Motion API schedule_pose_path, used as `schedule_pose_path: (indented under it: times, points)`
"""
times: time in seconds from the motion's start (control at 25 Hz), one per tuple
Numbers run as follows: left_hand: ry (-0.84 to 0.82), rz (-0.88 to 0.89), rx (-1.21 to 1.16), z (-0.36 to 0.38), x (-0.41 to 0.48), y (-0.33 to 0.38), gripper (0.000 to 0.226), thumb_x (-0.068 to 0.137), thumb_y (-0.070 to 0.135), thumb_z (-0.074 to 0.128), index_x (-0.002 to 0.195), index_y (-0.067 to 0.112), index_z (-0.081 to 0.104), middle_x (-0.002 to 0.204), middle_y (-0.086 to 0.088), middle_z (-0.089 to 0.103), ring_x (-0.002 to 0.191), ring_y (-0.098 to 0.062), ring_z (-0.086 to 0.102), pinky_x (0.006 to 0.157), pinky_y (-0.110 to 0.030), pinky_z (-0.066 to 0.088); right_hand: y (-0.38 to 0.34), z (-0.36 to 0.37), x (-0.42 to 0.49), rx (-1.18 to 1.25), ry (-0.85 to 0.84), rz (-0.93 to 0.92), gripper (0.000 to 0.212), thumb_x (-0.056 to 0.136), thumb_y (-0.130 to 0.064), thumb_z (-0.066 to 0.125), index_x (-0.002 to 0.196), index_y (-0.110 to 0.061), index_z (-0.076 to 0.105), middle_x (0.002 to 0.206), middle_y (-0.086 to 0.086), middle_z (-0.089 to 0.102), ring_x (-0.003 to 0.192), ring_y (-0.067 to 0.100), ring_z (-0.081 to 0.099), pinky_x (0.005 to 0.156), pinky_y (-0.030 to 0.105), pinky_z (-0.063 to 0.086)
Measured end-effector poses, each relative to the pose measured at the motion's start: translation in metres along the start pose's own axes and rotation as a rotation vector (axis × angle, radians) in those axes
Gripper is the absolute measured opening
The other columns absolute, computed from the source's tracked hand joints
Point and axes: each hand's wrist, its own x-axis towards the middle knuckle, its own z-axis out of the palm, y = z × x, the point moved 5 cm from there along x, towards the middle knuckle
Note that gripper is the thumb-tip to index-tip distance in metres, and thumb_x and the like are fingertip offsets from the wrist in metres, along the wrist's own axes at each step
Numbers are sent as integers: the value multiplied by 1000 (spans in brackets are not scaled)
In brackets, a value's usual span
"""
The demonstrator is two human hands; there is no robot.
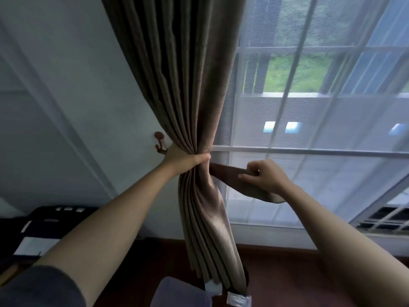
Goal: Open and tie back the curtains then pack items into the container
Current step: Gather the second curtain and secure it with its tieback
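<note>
Pleated taupe fabric curtain [188, 85]: drawn beside window [321, 111], left hand [183, 159] clenched round its waist, holding folds gathered. Matching brown fabric tie-back strip [225, 173]: pinched taut by right hand [265, 177], likely for brown wall hook [159, 144].

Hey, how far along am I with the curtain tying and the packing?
Done: the brown curtain is drawn aside and bunched. In hand: the left hand grips the gathered folds beside the wall hook, while the right hand pinches the tieback strip. Left: the strip is not yet on the hook, and no packing shows in this view.
</note>
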Motion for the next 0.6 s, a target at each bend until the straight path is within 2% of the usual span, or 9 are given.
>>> schedule_pose_path:
  times: [0.12, 0.2, 0.32, 0.44, 0.6]
  points:
    - [-7, -17, 23, 30, 9, 16, 70, 52, 46, 79, 116, 20, 63, 118, 2, 65, 110, -14, 60, 87, -20, 45, -7, -10, -15, 0, 65, -14, 26, 80, -45, 65, 63, -29, 53, 61, -10, 52, 67, 19, 54, 60, 34, 45]
    - [14, -36, 53, 44, 15, 24, 68, 59, 44, 79, 119, 17, 62, 123, -3, 63, 114, -18, 58, 85, -18, 41, -18, -10, -24, 43, 103, -33, 15, 80, -38, 65, 75, -24, 66, 70, -5, 57, 75, 22, 59, 66, 39, 49]
    - [57, -56, 105, 55, 23, 36, 69, 64, 47, 76, 121, 13, 60, 125, -9, 62, 115, -25, 58, 91, -25, 45, -34, -4, -35, 209, 194, 57, 14, 79, -28, 65, 85, -19, 73, 81, 3, 65, 82, 24, 60, 72, 39, 49]
    - [75, -71, 161, 61, 30, 43, 63, 66, 49, 74, 117, 14, 61, 122, -7, 63, 111, -26, 60, 88, -27, 47, -48, 16, -45, 410, 302, 193, 17, 80, -22, 63, 88, -10, 72, 83, 10, 69, 81, 24, 61, 73, 35, 47]
    - [37, -98, 144, 60, 32, 41, 64, 65, 47, 76, 118, 14, 60, 121, -5, 63, 108, -22, 61, 81, -21, 45, -62, 39, -53, 681, 375, 325, 19, 81, -19, 61, 96, -17, 74, 76, -4, 68, 75, 10, 59, 64, 20, 39]
